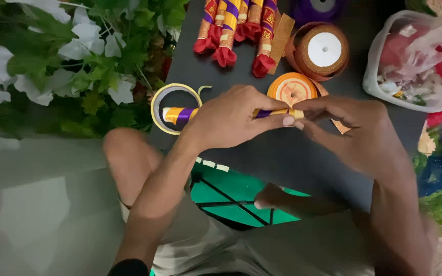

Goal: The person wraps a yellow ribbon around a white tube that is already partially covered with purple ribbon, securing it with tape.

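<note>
My left hand (231, 120) is wrapped around the middle of a stick (179, 114) bound in purple and yellow ribbon, held level over a dark board (282, 153). My right hand (349, 128) pinches the stick's right end, where a strip of tape or ribbon sits between thumb and fingertips. The stick's left end lies across a roll of clear tape (172, 92). Behind the hands stands an orange ribbon spool (292, 87).
Several finished wrapped sticks with red tips (234, 30) lie at the board's far edge beside a gold glitter ribbon spool (323, 50) and a purple spool (319, 7). A clear bag of petals (415, 61) sits right. Artificial leaves and white flowers (67, 56) fill the left.
</note>
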